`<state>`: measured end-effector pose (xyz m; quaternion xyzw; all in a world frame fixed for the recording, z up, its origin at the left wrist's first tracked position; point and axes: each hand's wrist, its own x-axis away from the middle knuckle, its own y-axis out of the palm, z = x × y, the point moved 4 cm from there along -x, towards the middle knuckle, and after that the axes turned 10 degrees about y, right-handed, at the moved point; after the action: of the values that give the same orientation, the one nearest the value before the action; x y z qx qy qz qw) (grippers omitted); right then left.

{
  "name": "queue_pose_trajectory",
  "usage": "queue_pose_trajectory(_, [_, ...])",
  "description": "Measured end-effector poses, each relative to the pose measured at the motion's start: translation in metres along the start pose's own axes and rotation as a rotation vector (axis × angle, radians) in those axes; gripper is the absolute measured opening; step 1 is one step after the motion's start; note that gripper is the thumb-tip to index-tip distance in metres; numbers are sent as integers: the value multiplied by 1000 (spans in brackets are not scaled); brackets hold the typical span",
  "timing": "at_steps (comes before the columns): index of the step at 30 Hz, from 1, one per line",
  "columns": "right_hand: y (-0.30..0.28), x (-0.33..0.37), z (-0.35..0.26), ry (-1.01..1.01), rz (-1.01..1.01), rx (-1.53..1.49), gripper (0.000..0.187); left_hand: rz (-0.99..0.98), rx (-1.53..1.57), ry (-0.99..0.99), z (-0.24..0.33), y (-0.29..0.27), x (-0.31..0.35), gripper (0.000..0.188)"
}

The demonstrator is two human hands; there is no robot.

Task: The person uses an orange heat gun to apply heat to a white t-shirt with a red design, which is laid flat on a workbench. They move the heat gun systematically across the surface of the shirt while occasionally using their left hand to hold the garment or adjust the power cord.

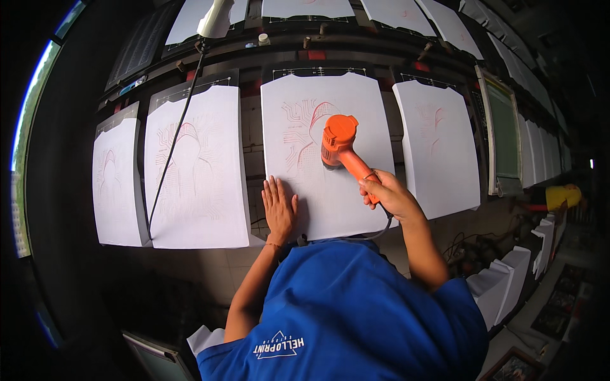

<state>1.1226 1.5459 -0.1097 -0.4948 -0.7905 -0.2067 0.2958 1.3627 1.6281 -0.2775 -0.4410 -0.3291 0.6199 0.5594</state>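
Note:
My right hand (pixel 393 192) is closed around the handle of an orange heat gun (pixel 342 131), whose body is over the middle of a white sheet-like panel (pixel 352 213). The nozzle points down and is mostly hidden under the body. Fine red and grey printed lines (pixel 298 120) form an arch and circuit-like tracks on the panel. My left hand (pixel 278 208) lies flat at the panel's near left edge, fingers stretched out and holding nothing. A dark cord (pixel 386 227) runs from the gun's handle toward my body. A black board (pixel 318 68) shows beyond the panel's far edge.
Similar printed white panels stand at the left (pixel 197 165) and right (pixel 445 152). A black cable (pixel 176 136) hangs across the left one, below a white device (pixel 216 19). A framed screen (pixel 501 130) stands at right. Farther right is a person in yellow (pixel 562 197).

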Motion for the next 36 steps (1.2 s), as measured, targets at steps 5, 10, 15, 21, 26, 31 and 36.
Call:
queue_pose_trajectory(5, [-15, 30, 21, 72, 69, -104, 32, -30, -61, 103, -7, 19, -85, 66])
queue_pose_trajectory(10, [-14, 18, 11, -9, 180, -131, 25, -10, -107, 126, -29, 36, -175, 65])
queue_pose_trajectory(15, [-24, -24, -10, -95, 224, -180, 28, -5, -134, 181, -43, 50, -239, 66])
queue_pose_trajectory(21, [-28, -84, -28, -223, 274, -215, 31, -74, -110, 307, -37, 59, -228, 67])
queue_pose_trajectory(26, [-8, -104, -30, -268, 269, -225, 31, -131, -73, 353, -22, 47, -170, 66])
queue_pose_trajectory(31, [15, -106, -32, -258, 151, -199, 30, -256, -47, 448, 6, 22, -100, 66])
queue_pose_trajectory(36, [44, -106, -32, -290, 15, -145, 33, -403, 52, 638, 26, 20, -27, 70])
